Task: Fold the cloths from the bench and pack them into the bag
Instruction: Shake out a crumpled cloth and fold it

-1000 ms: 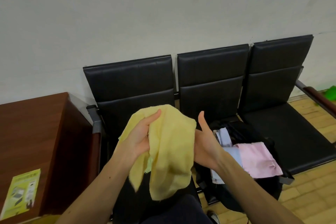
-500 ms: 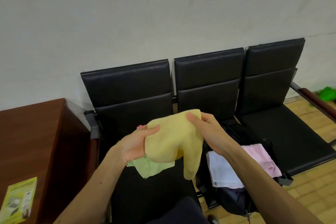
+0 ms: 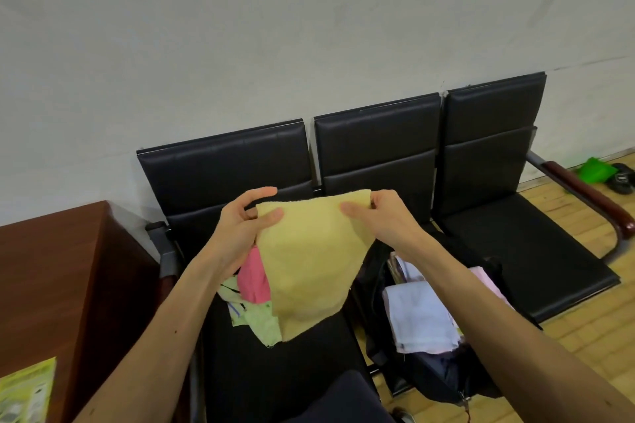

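While both hands pinch the yellow towel's (image 3: 309,261) top corners, left hand (image 3: 240,227) and right hand (image 3: 381,216), it hangs just left of the open black bag (image 3: 378,336).

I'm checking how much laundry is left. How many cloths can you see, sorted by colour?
Yellow: 1, the yellow cloth held up by both hands
Pink: 2, the bright pink cloth on the bench, the pale pink cloth in the bag
Light green: 1, the green cloth on the bench
White: 1, the white cloth in the bag
Total: 5
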